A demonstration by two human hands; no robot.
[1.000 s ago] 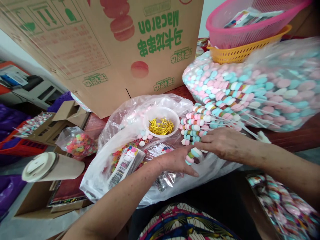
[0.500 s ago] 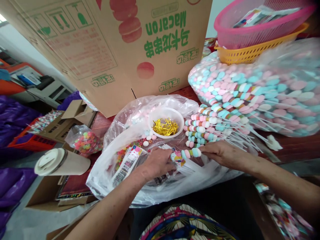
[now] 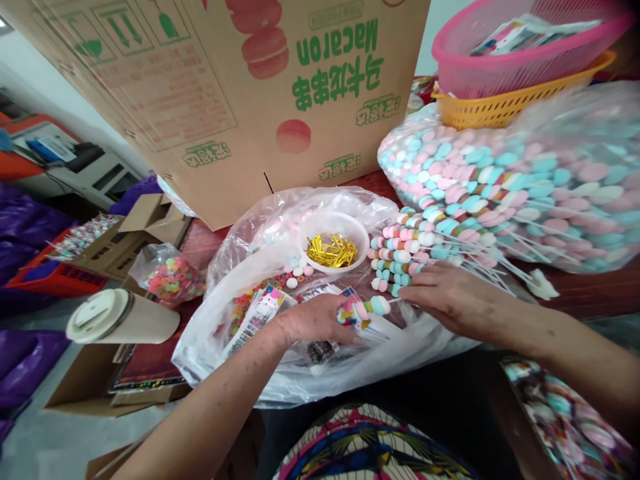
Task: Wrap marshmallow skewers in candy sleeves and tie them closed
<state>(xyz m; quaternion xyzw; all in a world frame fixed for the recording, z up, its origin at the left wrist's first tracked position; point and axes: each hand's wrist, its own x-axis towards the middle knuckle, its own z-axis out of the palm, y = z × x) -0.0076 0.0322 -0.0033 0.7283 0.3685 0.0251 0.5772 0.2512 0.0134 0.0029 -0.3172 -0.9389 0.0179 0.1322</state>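
Left hand is closing its grip on a printed wrapper, pinching it at the mouth. Right hand is gripping a skewer by the stick, fingertips only. The skewer is lying level between the hands, candy end touching the wrapper, over the plastic sheet near the front edge of the bench.

Loose skewers are piling just behind the right hand. A bowl of gold ties is sitting behind the left hand.

Risks, as I'm reading it:
- The fingertip grip is looking thin, so the stick could be twisting or slipping.
- The wrapper mouth could be collapsing and candy snagging on its edge.
- The right wrist is sitting close to the loose pile, so a knock could be scattering sticks toward the bench's front edge.
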